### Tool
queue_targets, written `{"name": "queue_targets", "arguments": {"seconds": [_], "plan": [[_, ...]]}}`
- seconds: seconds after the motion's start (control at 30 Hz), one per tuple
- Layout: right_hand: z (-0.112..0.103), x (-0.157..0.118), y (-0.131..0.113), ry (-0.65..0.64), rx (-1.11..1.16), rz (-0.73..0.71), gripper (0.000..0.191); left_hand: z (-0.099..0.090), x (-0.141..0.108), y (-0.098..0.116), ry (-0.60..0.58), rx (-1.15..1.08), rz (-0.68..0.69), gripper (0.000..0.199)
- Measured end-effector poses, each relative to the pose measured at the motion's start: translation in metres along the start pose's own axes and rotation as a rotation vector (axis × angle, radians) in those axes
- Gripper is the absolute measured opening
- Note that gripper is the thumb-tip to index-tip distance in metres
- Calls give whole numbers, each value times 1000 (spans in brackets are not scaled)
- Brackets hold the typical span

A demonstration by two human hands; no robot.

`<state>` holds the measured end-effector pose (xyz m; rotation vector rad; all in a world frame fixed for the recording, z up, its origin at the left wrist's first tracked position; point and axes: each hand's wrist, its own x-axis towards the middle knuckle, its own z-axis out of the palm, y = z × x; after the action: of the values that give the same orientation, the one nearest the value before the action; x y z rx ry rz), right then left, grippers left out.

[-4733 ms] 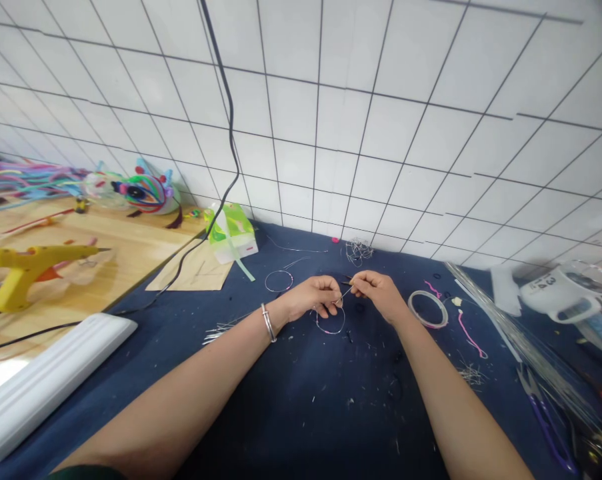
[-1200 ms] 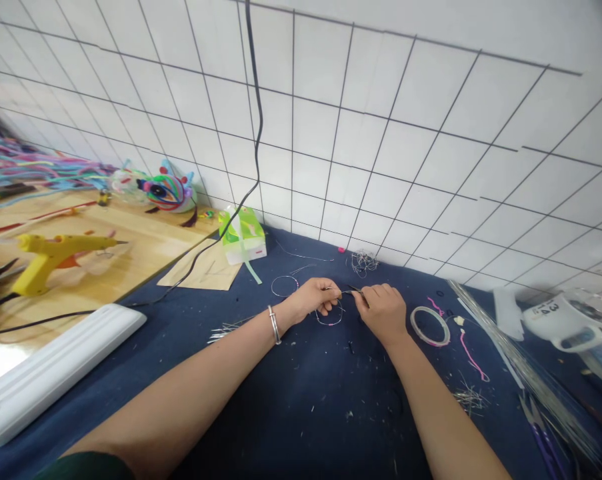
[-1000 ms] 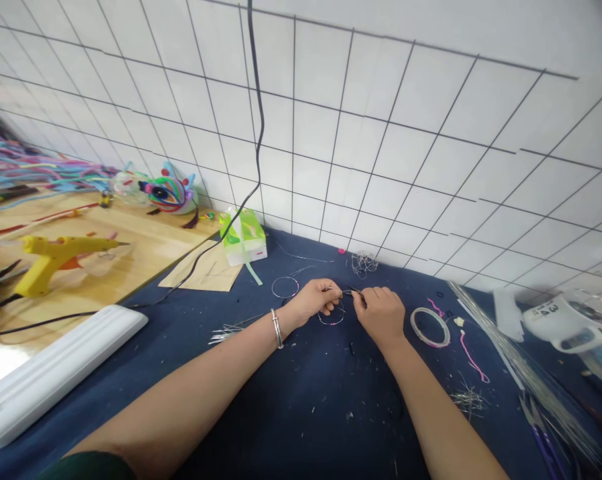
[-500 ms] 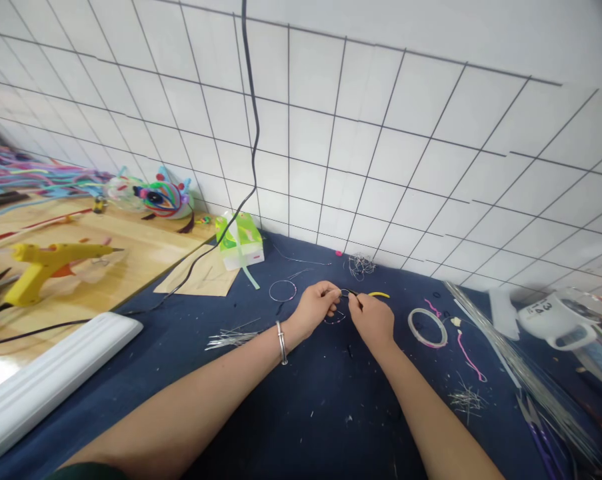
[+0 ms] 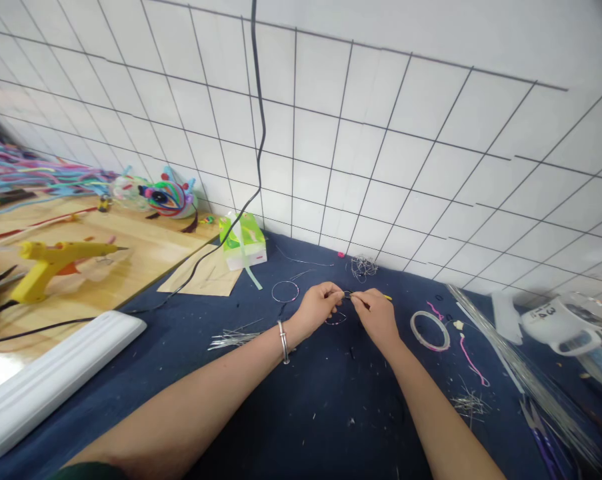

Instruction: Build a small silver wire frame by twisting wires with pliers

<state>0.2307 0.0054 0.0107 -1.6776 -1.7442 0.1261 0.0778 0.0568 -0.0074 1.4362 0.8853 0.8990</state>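
A thin wire ring (image 5: 347, 293) spans the small gap between my two hands. My left hand (image 5: 321, 301) is closed, pinching the ring's left side with thumb and fingertips; a silver bangle (image 5: 283, 341) sits on that wrist. Opposite it, my right hand (image 5: 377, 316) pinches at the ring's right side, where a small dark bit shows that I cannot make out. Just below the fingers is a beaded wire loop (image 5: 337, 321); whether it joins the held ring is unclear. Another beaded wire loop (image 5: 285, 292) lies left of my left hand. Behind my right hand a yellow tip (image 5: 388, 297) peeks out.
Cut wires (image 5: 233, 338) lie left, a wire tangle (image 5: 363, 267) at the back. Rightward are a tape roll (image 5: 429, 331), pink cord (image 5: 473, 361), long wires (image 5: 511, 347), scissors (image 5: 543, 433) and a mug (image 5: 555, 325). A tissue pack (image 5: 244, 243) and yellow glue gun (image 5: 55, 263) are left.
My right hand has shifted slightly and now covers more of the yellow piece behind it. Both hands stay close together at the ring. The whole view has moved a little.
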Motion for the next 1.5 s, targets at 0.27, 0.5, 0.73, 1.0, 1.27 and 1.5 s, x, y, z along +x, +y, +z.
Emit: {"name": "queue_targets", "arguments": {"seconds": [0.27,0.5,0.73,1.0,1.27,1.5], "plan": [[4,-3,-6,42,124,100,18,3,-3,5,11,1,7,20],[7,-5,-13,134,308,228,25,10,-11,7,69,-95,33,20],[16,-8,-20,211,483,284,32,15,-14,9,123,-183,15,23],[16,-9,-22,266,569,322,31,19,-17,11,100,-222,23,22],[20,-9,-20,238,592,339,33,19,-16,10,114,-234,28,21],[15,-8,-24,58,542,293,30,-23,9,26,278,-278,131,21]]}}
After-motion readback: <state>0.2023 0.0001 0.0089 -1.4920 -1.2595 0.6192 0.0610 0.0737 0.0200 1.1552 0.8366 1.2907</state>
